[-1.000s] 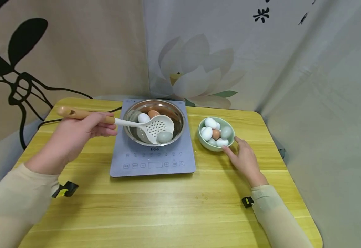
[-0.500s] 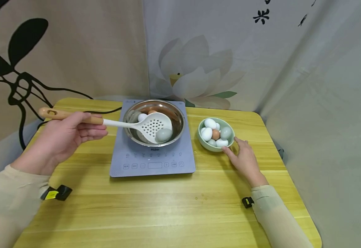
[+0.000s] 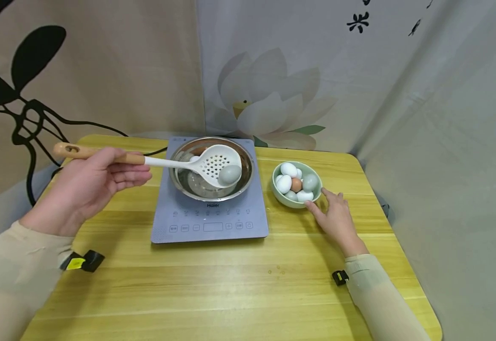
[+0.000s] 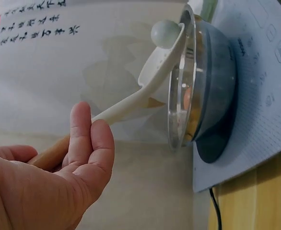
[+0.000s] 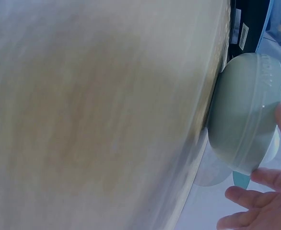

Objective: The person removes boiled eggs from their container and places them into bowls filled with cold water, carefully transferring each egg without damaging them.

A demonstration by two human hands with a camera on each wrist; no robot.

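My left hand (image 3: 90,189) holds a white slotted skimmer (image 3: 169,163) by its wooden handle, the thumb lying along the top. A pale green egg (image 3: 229,174) lies in the skimmer's perforated head. In the left wrist view the egg (image 4: 165,34) sits at the far lip, raised over the rim of the metal pot (image 4: 207,81). More eggs in the pot are partly hidden behind the skimmer. On the right, my right hand (image 3: 337,222) touches a light green bowl (image 3: 286,201) with thumb and forefinger at its rim. White, brown and pale green eggs (image 3: 284,184) fill that bowl.
The pot stands on a flat induction cooker (image 3: 209,234) with a touch panel at its front. A black cord (image 3: 156,151) runs from it to the left. Everything is on a wooden table (image 3: 231,293), with printed curtains (image 3: 299,76) behind and at the sides.
The skimmer with the pale green egg has risen inside the pot to above it, first shifting left, then slightly right. The right hand and the bowl have stayed put.
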